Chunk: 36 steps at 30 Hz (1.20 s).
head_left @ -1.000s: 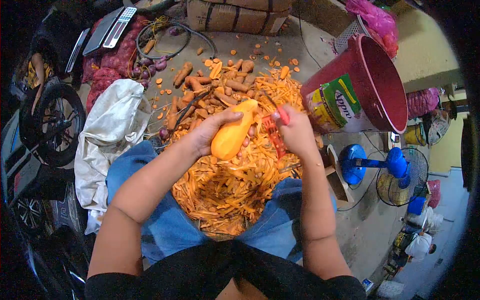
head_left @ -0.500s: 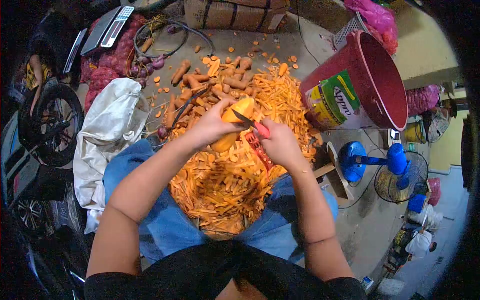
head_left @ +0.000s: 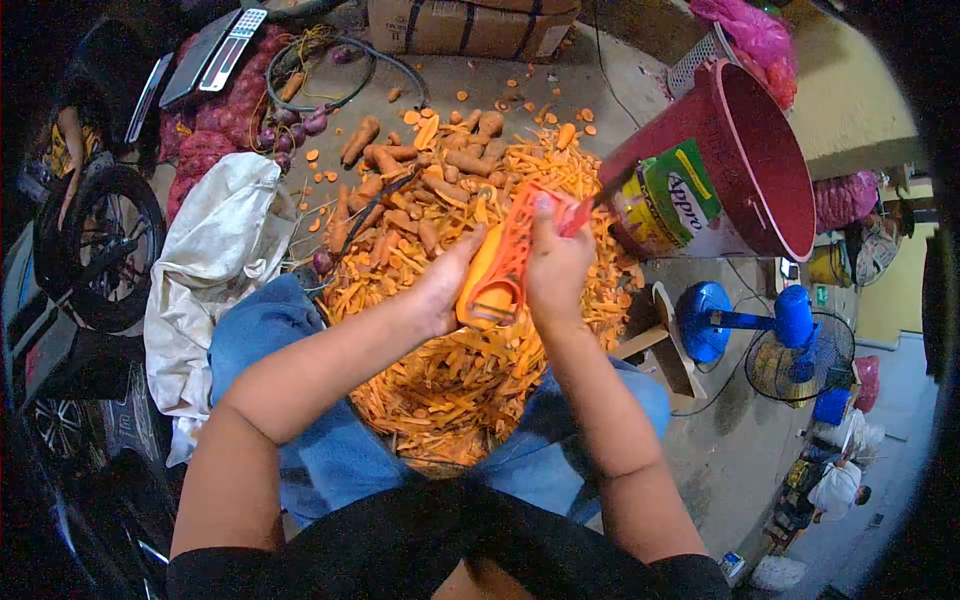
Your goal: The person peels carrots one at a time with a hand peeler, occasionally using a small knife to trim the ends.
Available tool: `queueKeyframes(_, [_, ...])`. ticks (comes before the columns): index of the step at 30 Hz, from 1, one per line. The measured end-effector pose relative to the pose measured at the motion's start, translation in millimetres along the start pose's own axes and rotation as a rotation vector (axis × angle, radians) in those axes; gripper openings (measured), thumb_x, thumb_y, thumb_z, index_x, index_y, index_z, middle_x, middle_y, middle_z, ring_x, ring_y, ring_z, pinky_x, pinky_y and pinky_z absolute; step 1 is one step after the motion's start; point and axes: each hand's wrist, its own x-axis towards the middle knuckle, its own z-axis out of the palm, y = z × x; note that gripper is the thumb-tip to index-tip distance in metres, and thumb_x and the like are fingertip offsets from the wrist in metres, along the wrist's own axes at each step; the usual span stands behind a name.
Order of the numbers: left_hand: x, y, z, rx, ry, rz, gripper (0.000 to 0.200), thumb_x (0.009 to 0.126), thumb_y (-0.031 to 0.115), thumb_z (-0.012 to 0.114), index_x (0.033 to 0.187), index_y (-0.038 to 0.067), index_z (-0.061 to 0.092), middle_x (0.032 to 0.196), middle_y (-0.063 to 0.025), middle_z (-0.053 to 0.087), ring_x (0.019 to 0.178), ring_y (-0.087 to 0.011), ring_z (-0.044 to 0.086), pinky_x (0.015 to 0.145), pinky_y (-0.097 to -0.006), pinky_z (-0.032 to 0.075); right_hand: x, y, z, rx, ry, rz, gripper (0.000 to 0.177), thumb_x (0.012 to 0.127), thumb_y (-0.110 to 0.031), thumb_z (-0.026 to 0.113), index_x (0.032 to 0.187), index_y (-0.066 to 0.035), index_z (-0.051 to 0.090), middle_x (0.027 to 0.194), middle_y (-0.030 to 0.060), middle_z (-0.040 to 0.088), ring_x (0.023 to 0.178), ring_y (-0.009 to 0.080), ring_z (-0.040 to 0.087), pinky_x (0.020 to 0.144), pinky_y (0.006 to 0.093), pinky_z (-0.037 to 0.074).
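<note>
My left hand (head_left: 447, 290) is wrapped round a thick peeled carrot (head_left: 474, 277), held tilted above the pile. Against the carrot's right side lies a red-orange peeler (head_left: 517, 240), gripped in my right hand (head_left: 560, 275) with the thumb along it. The same hand also keeps hold of a knife (head_left: 577, 217) with a red handle, its dark blade pointing up and right, blurred. Beneath both hands spreads a heap of carrot peelings (head_left: 430, 375). Several brown-skinned carrots (head_left: 465, 162) lie at the heap's far side.
A large dark red bucket (head_left: 660, 140) leans at the right, near a blue fan (head_left: 705, 322). At left are a white sack (head_left: 215, 270), net bags of onions (head_left: 235, 110) and a scale (head_left: 215, 60). A cardboard box (head_left: 470, 28) stands behind. Another person's arm (head_left: 72, 150) shows far left.
The knife blade has left the carrot and swung up to the right. The peeler, earlier hanging below my right hand, now lies along the carrot. My left hand has shifted slightly lower.
</note>
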Motion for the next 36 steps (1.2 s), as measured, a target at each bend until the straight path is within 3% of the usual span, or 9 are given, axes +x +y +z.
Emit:
queueKeyframes(3, [0.5,-2.0,-0.2,0.026,0.098,0.089,0.040,0.083,0.040,0.027,0.102,0.010,0.045,0.089,-0.0049,0.055,0.075,-0.0172,0.054,0.062,-0.0334,0.046,-0.8,3.8,6.0,0.103,-0.018,0.018,0.021,0.079,-0.020,0.048,0.072,0.000,0.048,0.059,-0.0011,0.044,0.054,0.0057,0.038,0.049,0.0218,0.033])
queueKeyframes(10, [-3.2,-8.6,2.2,0.234,0.085,-0.051,0.041,0.083,0.040,0.024,0.093,0.007,0.047,0.073,-0.0040,0.054,0.057,-0.0132,0.052,0.051,-0.0249,0.044,38.9,24.5,-3.7,-0.007,0.154,0.043,0.018,0.076,-0.015,0.050,0.068,0.000,0.048,0.053,0.0021,0.045,0.047,0.0107,0.039,0.046,0.0262,0.033])
queueKeyframes(17, [-19.0,1.7,5.2,0.328,-0.006,-0.050,0.042,0.083,0.040,0.026,0.091,0.005,0.048,0.068,-0.0055,0.054,0.055,-0.0143,0.053,0.051,-0.0267,0.045,59.9,53.8,-12.7,-0.329,0.109,0.210,0.021,0.076,-0.016,0.049,0.069,0.004,0.048,0.057,0.0070,0.050,0.048,0.0157,0.046,0.048,0.0292,0.037])
queueKeyframes(20, [-33.1,4.0,10.9,0.341,0.055,-0.060,0.042,0.083,0.040,0.026,0.094,0.005,0.047,0.071,-0.0060,0.055,0.057,-0.0150,0.054,0.050,-0.0278,0.045,84.2,53.7,-40.9,0.053,0.397,0.530,0.020,0.076,-0.014,0.048,0.069,0.004,0.045,0.057,0.0053,0.047,0.044,0.0164,0.045,0.045,0.0296,0.037])
queueKeyframes(22, [-35.2,11.6,-1.9,0.256,0.006,-0.016,0.043,0.082,0.041,0.029,0.098,0.005,0.046,0.073,-0.0066,0.056,0.058,-0.0154,0.056,0.051,-0.0258,0.046,85.3,70.8,-39.9,-0.291,0.331,0.321,0.023,0.076,-0.017,0.048,0.067,0.004,0.045,0.055,0.0047,0.046,0.047,0.0167,0.046,0.046,0.0312,0.038])
queueKeyframes(26, [-23.9,19.4,-13.5,0.170,-0.015,0.032,0.042,0.082,0.041,0.030,0.094,0.005,0.047,0.069,-0.0079,0.055,0.055,-0.0170,0.054,0.050,-0.0271,0.047,58.0,39.7,-19.8,-0.291,0.058,0.130,0.023,0.075,-0.020,0.048,0.070,0.002,0.048,0.055,0.0094,0.049,0.053,0.0223,0.049,0.051,0.0340,0.039])
queueKeyframes(29, [-17.7,25.1,-20.3,0.099,-0.002,0.099,0.038,0.082,0.038,0.031,0.095,0.005,0.046,0.071,-0.0073,0.055,0.058,-0.0173,0.055,0.051,-0.0280,0.047,43.6,25.0,-14.8,-0.528,-0.239,0.000,0.016,0.072,-0.019,0.049,0.076,-0.004,0.050,0.064,0.0194,0.051,0.062,0.0346,0.050,0.054,0.0394,0.038])
queueKeyframes(34, [-13.1,32.1,-26.4,0.134,0.001,0.118,0.036,0.081,0.036,0.036,0.099,0.006,0.044,0.078,-0.0064,0.054,0.063,-0.0165,0.054,0.055,-0.0279,0.046,33.7,10.5,-19.5,-0.646,-0.393,-0.065,0.014,0.069,-0.016,0.049,0.075,-0.003,0.049,0.065,0.0208,0.051,0.064,0.0363,0.050,0.054,0.0420,0.039])
queueKeyframes(36, [-11.6,32.6,-25.6,0.139,-0.015,0.097,0.036,0.079,0.035,0.040,0.100,0.005,0.043,0.080,-0.0061,0.053,0.067,-0.0154,0.054,0.059,-0.0272,0.046,29.8,12.0,-23.7,-0.707,-0.436,-0.164,0.020,0.073,-0.020,0.051,0.070,0.000,0.048,0.060,0.0183,0.049,0.059,0.0340,0.048,0.052,0.0370,0.037])
